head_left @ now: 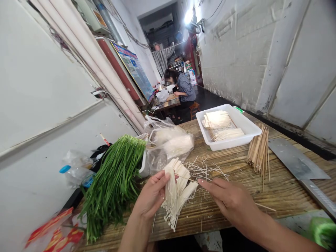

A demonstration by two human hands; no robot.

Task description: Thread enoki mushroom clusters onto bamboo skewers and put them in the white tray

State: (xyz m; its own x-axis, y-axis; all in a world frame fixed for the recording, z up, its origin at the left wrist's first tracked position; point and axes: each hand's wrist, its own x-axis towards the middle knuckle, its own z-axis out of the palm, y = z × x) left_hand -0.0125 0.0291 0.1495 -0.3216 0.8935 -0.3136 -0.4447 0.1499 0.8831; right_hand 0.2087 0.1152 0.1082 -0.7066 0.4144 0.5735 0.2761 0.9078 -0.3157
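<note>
My left hand pinches a flat bunch of enoki mushrooms above the wooden table, their small caps hanging toward me. A thin bamboo skewer runs into the upper part of the bunch. Its other end sits between the fingers of my right hand, which is closed on it. Loose enoki strands lie scattered just behind the bunch. Beyond them, a white plastic tray holds skewered enoki. A bundle of bamboo skewers lies right of the tray.
A cleaver lies at the right of the wooden table. Green chives are heaped at the left, beside a clear plastic bag of enoki. Farther back, a person sits at another table.
</note>
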